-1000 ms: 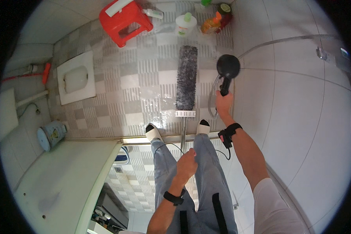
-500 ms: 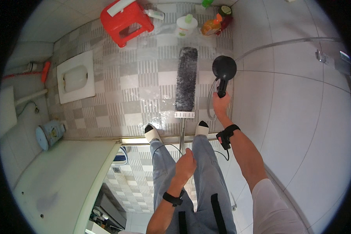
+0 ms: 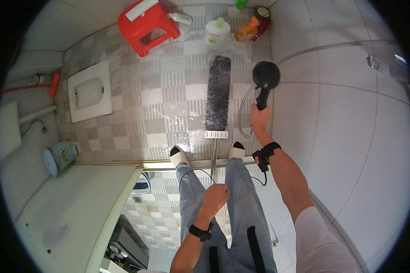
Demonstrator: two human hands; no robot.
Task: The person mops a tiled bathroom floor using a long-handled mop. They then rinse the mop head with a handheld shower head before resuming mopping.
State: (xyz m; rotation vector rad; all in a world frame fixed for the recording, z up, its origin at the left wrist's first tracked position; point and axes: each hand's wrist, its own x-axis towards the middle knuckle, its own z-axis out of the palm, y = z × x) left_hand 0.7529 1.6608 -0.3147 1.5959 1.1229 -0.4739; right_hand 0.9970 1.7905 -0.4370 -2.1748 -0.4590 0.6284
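Note:
My left hand [image 3: 216,196] is closed around the metal handle of a mop [image 3: 218,93], low in front of my legs. The mop's long dark grey fluffy head lies wet on the tiled floor, pointing away from me, with a white ridged clamp at its near end. On the right, my right hand [image 3: 260,119] grips a black shower head [image 3: 266,75] by its handle. A grey hose loops beside that hand and another stretch runs along the right wall. Whether water is coming out cannot be made out.
A red plastic stool [image 3: 148,26], a white pump bottle [image 3: 217,31] and an orange bottle [image 3: 247,32] stand at the far wall. A squat toilet [image 3: 90,92] is set in the floor on the left. Near my slippers runs a raised threshold [image 3: 161,165]; a pale door [image 3: 73,204] stands left.
The shower head has shifted slightly right and turned a little in my right hand's hold. My left hand has slid slightly nearer to me; the mop head has barely moved.

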